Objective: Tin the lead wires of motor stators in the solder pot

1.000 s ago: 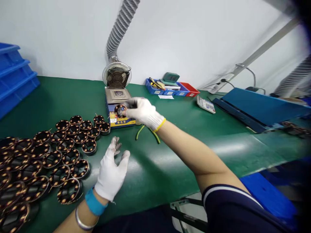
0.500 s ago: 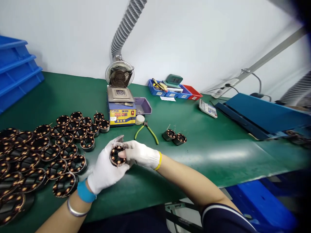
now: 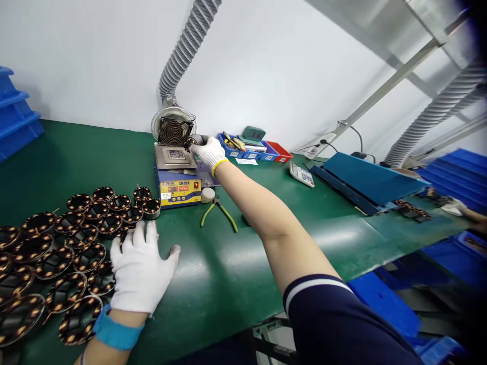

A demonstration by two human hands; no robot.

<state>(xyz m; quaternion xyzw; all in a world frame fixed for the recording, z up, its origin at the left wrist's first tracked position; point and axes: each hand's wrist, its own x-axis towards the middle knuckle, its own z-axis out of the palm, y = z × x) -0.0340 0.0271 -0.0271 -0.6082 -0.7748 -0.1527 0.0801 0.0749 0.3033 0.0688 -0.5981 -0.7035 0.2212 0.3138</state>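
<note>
In my gloved right hand [image 3: 210, 152] is a motor stator [image 3: 195, 141], a ring with copper windings, held above the right side of the solder pot [image 3: 178, 175]. The pot's square metal top [image 3: 162, 158] lies just below it. My gloved left hand [image 3: 142, 268] is spread palm down at the right edge of a group of similar wound stators [image 3: 88, 257], covering part of some. Its fingers are apart, with nothing gripped. Green-handled cutters [image 3: 230, 218] lie on the bench right of the pot, beside a small white round container [image 3: 207, 195].
Behind the pot stands a fume fan [image 3: 175, 131] on a grey hose [image 3: 190, 45]. Blue parts bins [image 3: 232, 151], a red bin [image 3: 279, 152] and a calculator [image 3: 302, 175] sit further right. Blue crates [image 3: 17, 124] are stacked at left. Another person's gloved hand [image 3: 455, 207] shows at far right.
My right hand has carried the stator from my left hand up and forward to the solder pot. My left hand has let go and spread leftward near the stators. The view has shifted right.
</note>
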